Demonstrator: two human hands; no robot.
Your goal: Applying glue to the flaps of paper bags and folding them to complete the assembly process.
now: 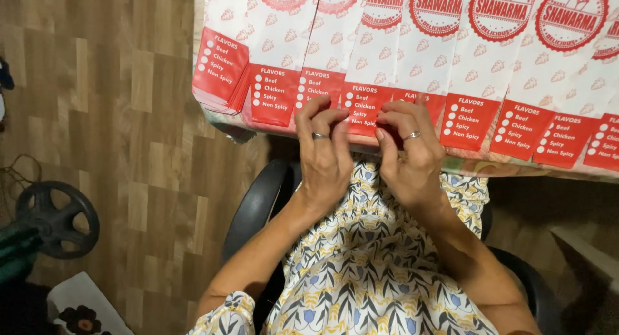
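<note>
Fingers of left hand curling in at the near edge of the surface, tips pressing on the red lower end of a white-and-red paper sleeve; ring showing on one finger. Fingers of right hand bending the same way just beside them, pinching at the red end of the neighbouring sleeve; cannot tell whether that sleeve is truly gripped or only pressed. Both hands nearly touching each other, wrists hanging off the near edge over a patterned dress.

Sleeves lying flat in an overlapping row across the surface, long sides side by side, red printed ends all pointing toward the near edge, round red emblems toward the far side. Thicker stack of sleeves sitting at the near left corner, slightly overhanging it.

Sitting on a black chair, armrest showing beside the left forearm. Wood-pattern floor stretching off left, with a black spoked wheel lying well apart from the chair.
</note>
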